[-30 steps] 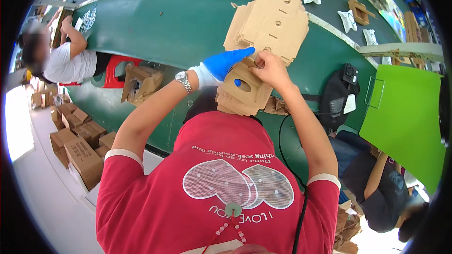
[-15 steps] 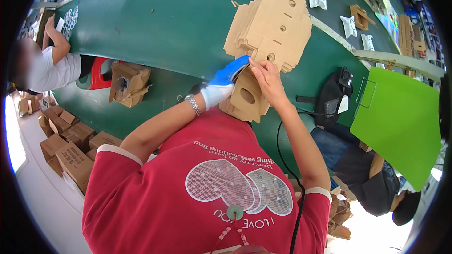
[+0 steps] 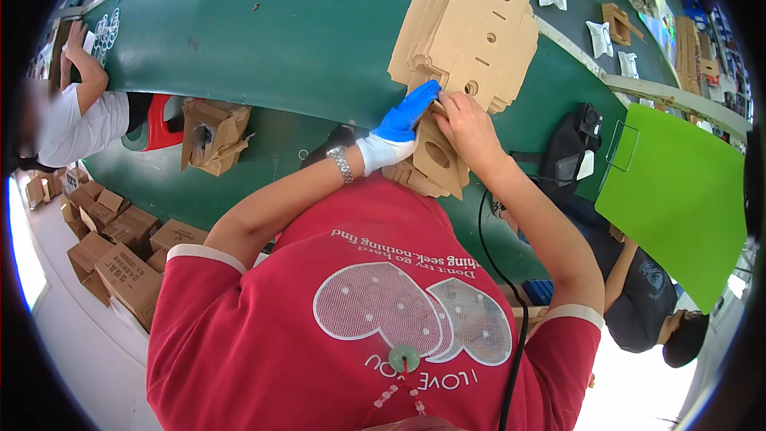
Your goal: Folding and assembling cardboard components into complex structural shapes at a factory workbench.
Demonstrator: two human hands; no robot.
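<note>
Grasping a brown card piece (image 3: 444, 173) mid-frame, below the card pile (image 3: 463, 44), with fingers of the gloved left hand (image 3: 399, 120) and bare right hand (image 3: 469, 126) at its top edge. Not poking through its oval hole (image 3: 436, 154) now, unlike a second ago; probably still bending it.

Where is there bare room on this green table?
Widest: the nearly bare green tabletop between the white rings and the cardboard stack. A smaller patch lies between that stack and the black bag. Crowded: where the left hand and right hand hold a cardboard piece.
</note>
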